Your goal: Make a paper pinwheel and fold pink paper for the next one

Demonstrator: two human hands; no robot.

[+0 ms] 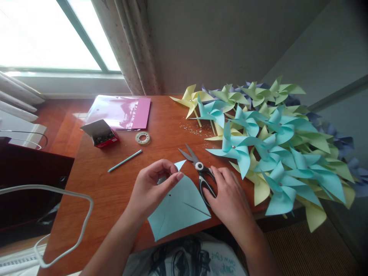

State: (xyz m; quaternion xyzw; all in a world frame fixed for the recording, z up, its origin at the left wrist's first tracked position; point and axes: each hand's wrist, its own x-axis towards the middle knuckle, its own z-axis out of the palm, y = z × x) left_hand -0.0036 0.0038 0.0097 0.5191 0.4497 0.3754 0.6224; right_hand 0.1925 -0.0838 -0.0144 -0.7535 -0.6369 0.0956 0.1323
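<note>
A light-blue square of paper lies at the table's front edge, with slits cut in from its corners and a small dark hole near its middle. Over its far part, my left hand pinches thumb and forefinger together, and a corner of the paper sticks up behind the fingertips. My right hand has its fingers and thumb at the handles of black-and-white scissors. The scissors lie just right of the paper, blades apart and pointing away from me.
Several blue, yellow, green and purple paper pinwheels crowd the right side. Tiny beads are scattered beside them. At left are a blue paper stick, a tape roll, an open red box and pink paper in plastic.
</note>
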